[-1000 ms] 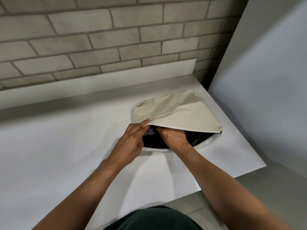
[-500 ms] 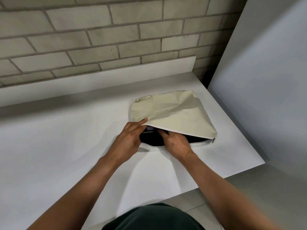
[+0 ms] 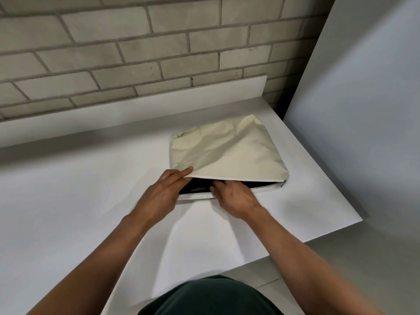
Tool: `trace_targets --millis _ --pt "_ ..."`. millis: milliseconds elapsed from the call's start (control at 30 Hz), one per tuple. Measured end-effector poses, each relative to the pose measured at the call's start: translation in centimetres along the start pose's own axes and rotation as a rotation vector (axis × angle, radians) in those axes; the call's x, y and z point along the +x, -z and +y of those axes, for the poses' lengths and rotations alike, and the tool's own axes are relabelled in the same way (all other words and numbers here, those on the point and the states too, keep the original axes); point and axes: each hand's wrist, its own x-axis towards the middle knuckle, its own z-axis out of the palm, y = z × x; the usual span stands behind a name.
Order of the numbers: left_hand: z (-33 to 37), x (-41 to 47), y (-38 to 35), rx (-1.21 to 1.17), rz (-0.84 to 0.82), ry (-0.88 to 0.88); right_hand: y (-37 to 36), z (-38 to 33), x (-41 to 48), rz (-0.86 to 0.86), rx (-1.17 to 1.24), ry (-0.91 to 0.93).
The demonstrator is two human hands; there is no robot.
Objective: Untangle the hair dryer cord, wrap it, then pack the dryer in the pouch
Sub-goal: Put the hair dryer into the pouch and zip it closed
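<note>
Right now I see the cream fabric zip pouch (image 3: 227, 151) lying on the white tabletop (image 3: 79, 212), toward its far right corner, with its mouth turned to the person and gaping. On my screen the left hand (image 3: 163, 194) grasps the upper lip of the mouth at its left end. Its index finger (image 3: 185, 172) lies straight over the edge, the other fingers curl below, and that lip is lifted off the lower one. The thumb is hidden.

The right hand (image 3: 236, 196) sits at the middle of the opening, with its fingertips inside the mouth against something dark. Whether it is gripping or merely pressing I cannot tell from here. That dark mass inside the pouch is all I get of the black hair dryer (image 3: 195, 189). A dull grey strip shows on it, and I cannot make out its cord.

The small metal zipper pull (image 3: 283, 184) hangs at the right end of the mouth. Behind the tabletop runs a low white upstand (image 3: 136, 110), then a pale grey brick wall (image 3: 136, 53). A plain white panel (image 3: 363, 110) stands just right of the table. A dark green garment (image 3: 211, 296) fills the bottom edge of my view.
</note>
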Motion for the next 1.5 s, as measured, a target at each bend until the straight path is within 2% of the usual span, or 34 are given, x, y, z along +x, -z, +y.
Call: trace_targets --millis 67,133,200,233,300,333,400,467,600,733,867,967,1000,1067,1167,1300,1400,1500 --pt "-0.5 -0.3 -0.1 -0.034 -0.003 0.025 1.8 -0.7 -3.6 0.082 0.205 0.094" --pt "-0.9 -0.8 -0.4 -0.121 0.035 0.111 3.7 0.1 -7.2 0.277 0.308 0.120" --pt "-1.2 -1.3 -0.5 -0.165 0.057 0.192 5.3 2.9 -9.5 0.459 0.319 -0.009" --pt "-1.3 -1.4 -0.5 -0.164 0.048 0.208 5.9 4.9 -10.1 0.489 0.281 -0.117" --pt "-1.3 -1.4 -0.3 -0.120 -0.007 0.168 5.8 9.3 -10.6 0.413 0.209 -0.263" --pt "-1.1 -1.3 -0.4 -0.086 -0.045 0.113 5.3 11.1 -10.8 0.333 0.179 -0.266" --pt "-1.2 -1.3 -0.8 -0.015 -0.106 0.020 3.8 13.6 -10.6 0.186 0.160 -0.169" --pt "-1.3 -1.4 -1.2 0.025 -0.136 -0.013 2.5 14.9 -10.6 0.130 0.154 -0.101" --pt "-2.1 -1.8 -2.2 0.055 -0.172 -0.014 2.0 15.5 -10.5 0.152 0.172 -0.141" --pt "-3.5 -1.9 -3.3 0.081 -0.217 0.036 2.4 15.5 -10.8 0.117 0.166 -0.065" --pt "-3.8 -1.3 -2.3 0.013 -0.245 0.078 2.4 15.0 -11.7 0.107 0.203 -0.005" --pt "-2.6 -0.3 -1.2 -0.028 -0.333 0.128 2.4 14.1 -12.1 0.116 0.231 -0.010" --pt "-2.1 0.1 -0.9 -0.012 -0.345 0.139 2.4 13.7 -12.1 0.117 0.239 -0.013" --pt "-0.2 1.1 -0.7 -0.021 -0.258 0.123 2.7 12.8 -12.2 0.128 0.267 -0.019" --pt "5.6 3.0 -0.4 -0.225 -0.118 0.132 3.7 11.5 -12.5 0.195 0.320 -0.081" --pt "13.1 6.0 -2.3 -0.471 -0.234 0.091 4.9 10.3 -12.6 0.230 0.402 -0.197" --pt "16.3 8.0 -4.3 -0.462 -0.270 0.051 5.2 10.1 -12.6 0.175 0.467 -0.204" --pt "17.4 9.1 -5.4 -0.396 -0.236 0.054 5.5 10.0 -12.6 0.144 0.589 -0.305"
